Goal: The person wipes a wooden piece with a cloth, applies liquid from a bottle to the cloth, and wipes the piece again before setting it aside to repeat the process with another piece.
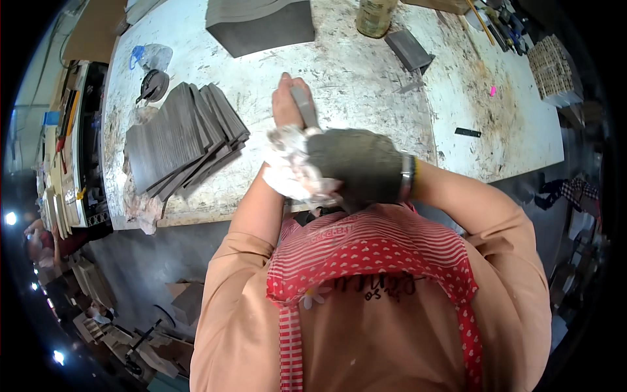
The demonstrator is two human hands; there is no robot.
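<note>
My bare left hand point(285, 101) is closed round a narrow grey piece point(304, 106) over the middle of the table. My right hand point(358, 164) wears a dark grey-green glove and is smeared by motion. It presses a crumpled white cloth point(292, 164) close to my left wrist and the near end of the grey piece. The glove and cloth hide that end and the right fingertips. Left of my hands, several thin grey boards point(171, 138) lie fanned out in a loose pile.
A tall grey stack point(261, 31) stands at the far side of the stained white table point(366, 85). Near it are a jar point(375, 18) and a small dark block point(409, 49). A tape roll point(154, 85) lies far left; a short black strip point(467, 132) lies right.
</note>
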